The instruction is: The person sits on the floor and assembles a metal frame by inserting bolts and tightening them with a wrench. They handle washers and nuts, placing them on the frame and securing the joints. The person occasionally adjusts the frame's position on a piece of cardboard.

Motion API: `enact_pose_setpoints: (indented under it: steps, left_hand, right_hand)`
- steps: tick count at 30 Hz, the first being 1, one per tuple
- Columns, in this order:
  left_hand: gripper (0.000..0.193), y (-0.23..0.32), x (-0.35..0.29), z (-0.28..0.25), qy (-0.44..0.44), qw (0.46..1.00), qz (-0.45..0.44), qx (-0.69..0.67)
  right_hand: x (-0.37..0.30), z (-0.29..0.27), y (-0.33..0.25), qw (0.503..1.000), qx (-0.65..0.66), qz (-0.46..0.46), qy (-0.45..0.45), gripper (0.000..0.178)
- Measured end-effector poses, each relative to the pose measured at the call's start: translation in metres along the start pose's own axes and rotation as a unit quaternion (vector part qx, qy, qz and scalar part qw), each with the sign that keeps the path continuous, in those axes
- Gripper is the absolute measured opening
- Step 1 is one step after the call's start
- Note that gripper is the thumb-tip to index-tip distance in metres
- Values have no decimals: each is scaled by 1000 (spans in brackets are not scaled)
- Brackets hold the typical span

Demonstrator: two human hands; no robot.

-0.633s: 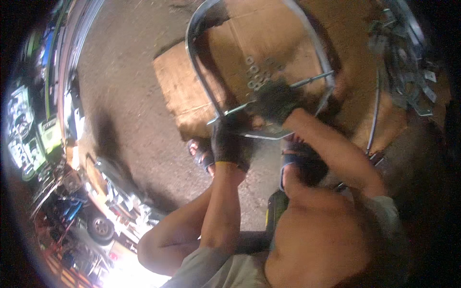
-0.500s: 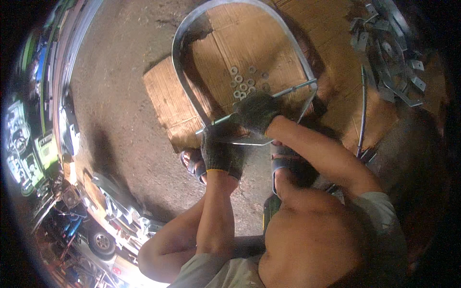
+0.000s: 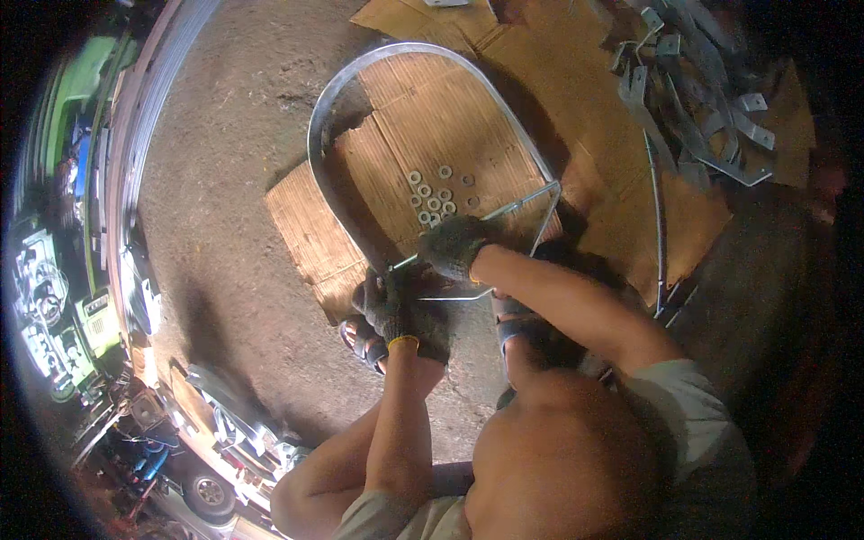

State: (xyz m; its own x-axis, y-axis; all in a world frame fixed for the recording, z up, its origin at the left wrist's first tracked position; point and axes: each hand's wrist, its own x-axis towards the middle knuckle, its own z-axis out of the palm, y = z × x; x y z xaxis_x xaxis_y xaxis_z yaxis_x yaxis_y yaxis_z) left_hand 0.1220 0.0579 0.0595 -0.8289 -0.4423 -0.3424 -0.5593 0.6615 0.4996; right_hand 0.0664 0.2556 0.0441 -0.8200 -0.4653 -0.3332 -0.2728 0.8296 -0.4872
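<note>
Gripping the rod [image 3: 520,202] with our right hand [image 3: 453,247], we are holding it slantwise across the metal hoop [image 3: 317,144], from leg to leg; our left hand [image 3: 385,306] is resting at the rod's near end beside one leg, though whether its fingers are closing on rod or hoop we cannot tell. To do this well, we should be steadying that leg and holding the rod straight, without twisting the hoop. A sandal [image 3: 360,342] is crowding the left hand at seven o'clock. Loose washers [image 3: 434,204] are lying just past the right hand toward eleven, easily knocked, on the cardboard [image 3: 297,225]. Farther off, a second rod [image 3: 658,216] is lying at three o'clock, metal brackets [image 3: 693,126] are lying heaped at two, and a wheel [image 3: 209,490] is showing between seven and eight.
</note>
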Motion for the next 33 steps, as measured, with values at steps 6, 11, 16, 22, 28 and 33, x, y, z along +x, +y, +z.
enact_pose_setpoints:
  steps: [6,11,16,22,28,33]
  left_hand:
    - [62,9,3,-15,81,981,142,105]
    - [34,60,6,-5,41,959,275,54]
    - [37,112,-11,47,-71,878,463,95]
    - [27,138,-18,100,-165,855,453,190]
    - [24,143,-10,105,-200,832,444,267]
    - [19,134,-12,100,-228,859,415,195]
  right_hand:
    - [-11,-26,1,996,-23,-10,87,18]
    - [-59,-37,29,884,125,44,449,21]
    - [-103,-60,115,773,198,355,488,23]
    - [-118,-44,193,945,-25,266,189,47]
    - [-92,-40,170,900,107,346,242,60]
    - [-90,-57,167,908,156,343,184,40]
